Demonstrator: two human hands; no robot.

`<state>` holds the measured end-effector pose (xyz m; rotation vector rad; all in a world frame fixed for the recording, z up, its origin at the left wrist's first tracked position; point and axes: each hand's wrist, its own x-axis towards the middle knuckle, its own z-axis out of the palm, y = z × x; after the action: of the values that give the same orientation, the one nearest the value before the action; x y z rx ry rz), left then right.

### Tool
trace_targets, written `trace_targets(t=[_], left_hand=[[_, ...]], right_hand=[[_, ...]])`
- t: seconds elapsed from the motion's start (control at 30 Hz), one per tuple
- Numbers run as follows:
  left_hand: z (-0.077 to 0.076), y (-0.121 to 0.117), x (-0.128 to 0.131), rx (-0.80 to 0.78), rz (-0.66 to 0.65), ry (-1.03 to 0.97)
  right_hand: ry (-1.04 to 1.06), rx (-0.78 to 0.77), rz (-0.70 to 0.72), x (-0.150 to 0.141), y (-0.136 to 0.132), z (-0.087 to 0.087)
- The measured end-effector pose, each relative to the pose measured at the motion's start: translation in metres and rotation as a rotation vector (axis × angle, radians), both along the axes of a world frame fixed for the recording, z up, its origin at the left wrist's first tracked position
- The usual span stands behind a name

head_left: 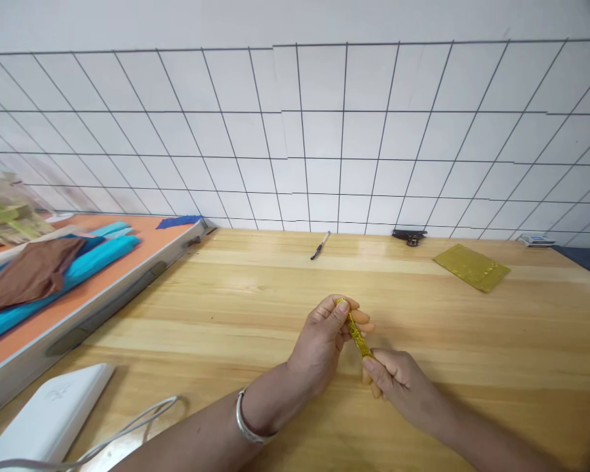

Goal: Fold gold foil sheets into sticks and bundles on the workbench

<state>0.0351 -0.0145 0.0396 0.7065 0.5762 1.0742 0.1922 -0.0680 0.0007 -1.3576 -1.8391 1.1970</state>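
Observation:
Both my hands hold a thin rolled strip of glittery gold paper (356, 333) just above the wooden table (226, 308). My left hand (324, 341) pinches its upper end with closed fingers; a silver bangle is on that wrist. My right hand (396, 383) grips the lower end, fingers closed round it. The roll runs diagonally between the two hands.
A flat sheet of the same gold paper (472, 267) lies at the back right. A black pen (319, 246) and a small black clip (410, 235) lie near the tiled wall. At the left are an orange board with blue and brown material (54, 275) and a white device with a cable (49, 413).

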Motion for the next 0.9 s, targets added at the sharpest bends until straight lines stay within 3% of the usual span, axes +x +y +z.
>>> trace_targets(t=[0.3, 0.67, 0.77, 0.9], left_hand=[[-0.01, -0.009, 0.011, -0.111, -0.015, -0.048], [-0.003, -0.009, 0.005, -0.037, -0.042, 0.03], [-0.009, -0.004, 0.002, 0.023, -0.043, 0.063], [-0.02, 0.011, -0.005, 0.216, 0.004, 0.23]], right_hand=[[-0.005, 0.083, 0.005, -0.004, 0.002, 0.009], [-0.041, 0.139, -0.001, 0.003, 0.004, 0.01], [-0.05, 0.146, -0.002, 0.006, 0.006, 0.011], [-0.162, 0.249, -0.044, 0.019, 0.012, 0.008]])
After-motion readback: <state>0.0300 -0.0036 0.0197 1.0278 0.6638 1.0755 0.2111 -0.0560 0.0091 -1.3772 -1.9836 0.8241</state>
